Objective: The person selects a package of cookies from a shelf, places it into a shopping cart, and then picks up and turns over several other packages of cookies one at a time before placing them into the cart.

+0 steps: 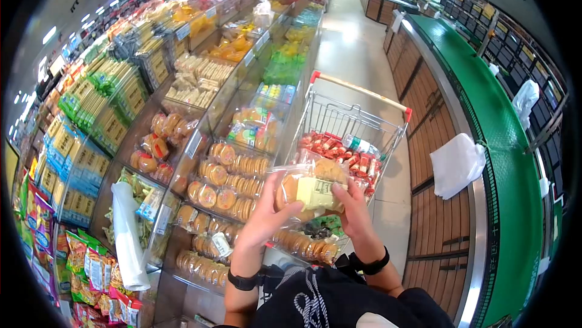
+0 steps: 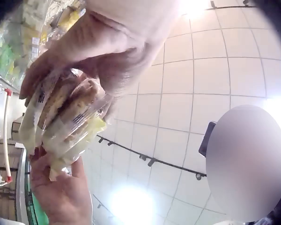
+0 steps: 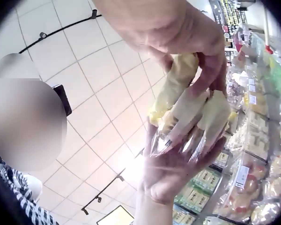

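Note:
I hold a clear plastic pack of round golden cakes (image 1: pixel 309 188) with a pale label, above the near end of a shopping cart (image 1: pixel 357 90). My left hand (image 1: pixel 273 210) grips the pack's left side, thumb over the top. My right hand (image 1: pixel 350 202) grips its right side, fingers curled round the edge. The left wrist view looks up from below: the left hand (image 2: pixel 107 47) wraps the pack (image 2: pixel 65 117), and the right hand (image 2: pixel 61 192) is under it. From the right wrist, the right hand (image 3: pixel 192 42) pinches the pack (image 3: pixel 187 117), with the left hand (image 3: pixel 178 173) beneath.
The cart holds red-wrapped snacks (image 1: pixel 339 149) and more cake packs (image 1: pixel 306 244). Tiered shelves of baked goods (image 1: pixel 224 176) run along my left, with a roll of plastic bags (image 1: pixel 128 231). A green-topped wooden counter (image 1: pixel 509 164) with a white bag (image 1: pixel 458 164) lines the right. The tiled aisle (image 1: pixel 351 43) stretches ahead.

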`<state>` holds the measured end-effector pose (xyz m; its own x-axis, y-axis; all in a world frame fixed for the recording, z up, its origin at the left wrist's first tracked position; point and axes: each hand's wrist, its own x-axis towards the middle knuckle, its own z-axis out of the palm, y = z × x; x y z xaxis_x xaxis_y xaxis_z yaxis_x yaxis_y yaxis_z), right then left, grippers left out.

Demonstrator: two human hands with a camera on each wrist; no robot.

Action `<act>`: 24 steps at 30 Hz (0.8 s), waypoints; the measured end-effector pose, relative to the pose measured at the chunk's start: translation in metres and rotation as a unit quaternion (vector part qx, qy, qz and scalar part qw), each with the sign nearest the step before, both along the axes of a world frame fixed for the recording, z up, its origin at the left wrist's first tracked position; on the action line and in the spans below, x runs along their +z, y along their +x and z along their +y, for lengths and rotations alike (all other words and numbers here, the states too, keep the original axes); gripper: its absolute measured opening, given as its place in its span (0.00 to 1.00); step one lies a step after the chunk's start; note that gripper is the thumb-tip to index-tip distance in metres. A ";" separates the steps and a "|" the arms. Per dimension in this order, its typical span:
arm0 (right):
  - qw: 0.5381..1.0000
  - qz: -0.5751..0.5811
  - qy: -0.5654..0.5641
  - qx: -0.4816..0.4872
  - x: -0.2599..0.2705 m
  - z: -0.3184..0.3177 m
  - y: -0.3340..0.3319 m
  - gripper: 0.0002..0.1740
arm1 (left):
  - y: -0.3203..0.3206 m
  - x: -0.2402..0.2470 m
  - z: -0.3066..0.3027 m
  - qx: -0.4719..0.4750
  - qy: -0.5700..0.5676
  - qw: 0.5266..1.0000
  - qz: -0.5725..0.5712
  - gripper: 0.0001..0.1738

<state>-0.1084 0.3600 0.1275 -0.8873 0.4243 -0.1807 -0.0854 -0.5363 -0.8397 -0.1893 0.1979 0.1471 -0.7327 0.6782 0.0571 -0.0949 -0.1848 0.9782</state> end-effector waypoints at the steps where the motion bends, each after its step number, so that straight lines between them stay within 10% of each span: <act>1: 1.000 -0.003 0.001 -0.006 0.001 0.003 0.004 0.20 | 0.002 0.000 0.004 0.001 0.011 1.000 -0.008 0.34; 12: 0.988 0.069 -0.137 0.031 -0.001 0.034 0.031 0.23 | 0.020 -0.003 0.034 0.126 0.147 0.981 -0.027 0.34; 21: 0.971 0.109 -0.036 -0.212 0.003 0.024 0.032 0.23 | 0.035 -0.001 0.046 0.147 0.154 0.977 -0.029 0.35; 24: 0.936 0.149 0.178 -0.266 0.013 0.019 0.035 0.22 | 0.036 -0.010 0.047 0.127 0.131 0.983 -0.027 0.35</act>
